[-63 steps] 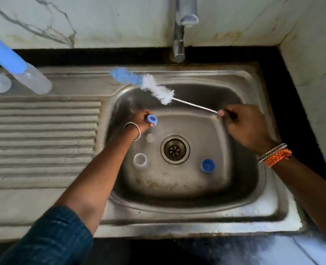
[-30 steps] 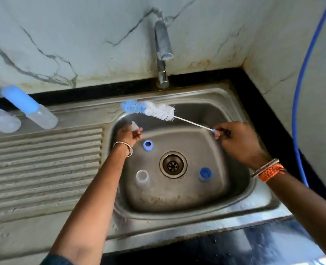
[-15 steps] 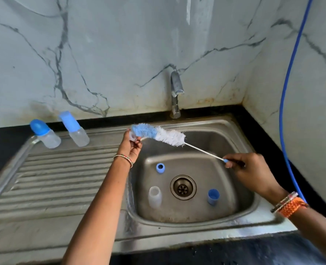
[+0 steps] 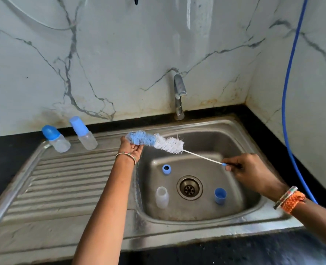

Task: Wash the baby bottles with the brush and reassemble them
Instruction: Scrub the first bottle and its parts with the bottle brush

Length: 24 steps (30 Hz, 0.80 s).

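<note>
Over the sink (image 4: 234, 129), the right hand (image 4: 252, 171) pinches the brush (image 4: 156, 142) by its handle while the left hand (image 4: 132, 150) cups the blue bristle tip, perhaps holding something small. In the basin: one open bottle (image 4: 161, 197), one ring (image 4: 166, 168), one cap (image 4: 220, 196). Two capped bottles (image 4: 56, 138) stand on the drainboard (image 4: 62, 184).

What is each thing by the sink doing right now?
Brush: held in the air over the basin.
Right hand: pinching the brush handle.
Left hand: at the blue bristle tip.
Tap: no water visible.
Two bottles: capped, on the drainboard.
Open bottle: uncapped, in the basin.
Blue ring and cap: loose in the basin.
</note>
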Available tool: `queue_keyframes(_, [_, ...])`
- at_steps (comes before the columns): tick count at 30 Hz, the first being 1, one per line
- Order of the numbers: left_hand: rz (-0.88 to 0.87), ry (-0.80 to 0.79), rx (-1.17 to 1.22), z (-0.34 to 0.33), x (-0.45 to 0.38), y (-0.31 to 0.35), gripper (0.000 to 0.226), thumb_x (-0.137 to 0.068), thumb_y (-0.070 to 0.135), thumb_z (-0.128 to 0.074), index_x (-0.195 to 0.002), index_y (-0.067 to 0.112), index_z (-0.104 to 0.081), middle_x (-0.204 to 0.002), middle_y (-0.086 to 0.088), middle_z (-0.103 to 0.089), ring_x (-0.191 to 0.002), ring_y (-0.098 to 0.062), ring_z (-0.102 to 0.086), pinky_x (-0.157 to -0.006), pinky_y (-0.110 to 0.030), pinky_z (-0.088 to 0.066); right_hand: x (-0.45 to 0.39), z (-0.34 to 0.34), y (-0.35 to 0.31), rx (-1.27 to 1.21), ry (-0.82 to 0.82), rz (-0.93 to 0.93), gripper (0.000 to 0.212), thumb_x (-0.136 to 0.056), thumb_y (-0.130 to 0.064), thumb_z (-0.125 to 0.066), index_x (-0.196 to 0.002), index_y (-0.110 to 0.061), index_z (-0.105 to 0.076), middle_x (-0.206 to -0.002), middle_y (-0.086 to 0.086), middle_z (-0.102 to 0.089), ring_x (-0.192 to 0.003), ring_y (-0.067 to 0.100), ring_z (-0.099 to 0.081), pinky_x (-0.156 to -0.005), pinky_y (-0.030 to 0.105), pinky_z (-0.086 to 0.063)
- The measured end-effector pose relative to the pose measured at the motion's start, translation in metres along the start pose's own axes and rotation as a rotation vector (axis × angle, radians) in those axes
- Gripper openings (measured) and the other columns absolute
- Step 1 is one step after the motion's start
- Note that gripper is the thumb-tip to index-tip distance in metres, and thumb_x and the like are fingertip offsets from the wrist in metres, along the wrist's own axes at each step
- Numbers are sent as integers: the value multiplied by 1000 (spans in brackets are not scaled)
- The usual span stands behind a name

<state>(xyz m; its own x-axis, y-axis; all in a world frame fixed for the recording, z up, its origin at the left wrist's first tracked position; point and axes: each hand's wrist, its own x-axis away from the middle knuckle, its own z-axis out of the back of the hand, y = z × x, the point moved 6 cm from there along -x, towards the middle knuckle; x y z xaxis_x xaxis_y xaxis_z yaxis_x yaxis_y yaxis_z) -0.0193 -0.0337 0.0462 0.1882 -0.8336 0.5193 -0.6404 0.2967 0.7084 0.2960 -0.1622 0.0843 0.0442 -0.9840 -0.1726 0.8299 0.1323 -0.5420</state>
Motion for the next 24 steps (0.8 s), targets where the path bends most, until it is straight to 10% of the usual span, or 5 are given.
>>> queue_keyframes(9, [-6,-23,-36,-4,13,2,28,-97,22,-43,-74,8,-50,-112,-14,-63,-93,-23,-62,-84,-28,-47,13,19,2,171,181,35,27,-77,-1,-70,-97,-18,-76,-84,11,-74,-77,35,-69,-63,44,-56])
queue_keyframes(17, [61,-11,-180,-3,-6,-7,26,-97,30,-49,-84,7,-51,-128,-15,-57,-115,-22,-58,-87,-29,-47,14,51,-36,522,527,427,44,-61,3,-62,-102,-6,-72,-88,11,-71,-70,33,-65,-58,34,-50])
queue_keyframes(24, [154,-149,-153,-15,-15,-15,36,-101,26,-41,-134,14,-46,-134,-15,-53,-120,-31,-53,-77,-45,-48,2,31,-12,383,254,-48,9,-82,-17,-64,-85,-21,-72,-80,8,-71,-71,34,-66,-57,33,-49])
